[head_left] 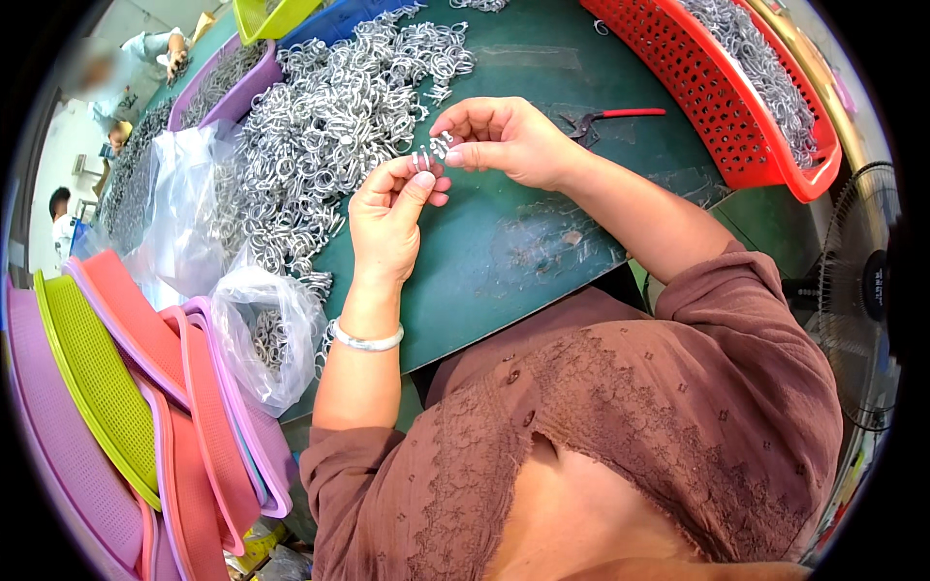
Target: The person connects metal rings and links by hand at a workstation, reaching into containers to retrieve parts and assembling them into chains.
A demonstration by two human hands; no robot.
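Both of my hands meet above the green table [484, 281], just right of a large heap of silver metal rings [320, 136]. My left hand [386, 223] is closed, pinching small silver rings [421, 161] between thumb and fingers. Close against it, my right hand [513, 145] is closed too, with thumb and forefinger on another small cluster of silver rings [441, 145]. The fingertips nearly touch. How the rings in the two hands join is too small to make out. Beyond my right wrist lie pliers [620, 113] with a red handle.
A red perforated basket [693, 82] of metal pieces stands at the far right, near a fan [857, 290]. Left are stacked coloured baskets [97, 387], clear plastic bags [281, 315] and a purple basket [257, 77]. Other people are at the far left.
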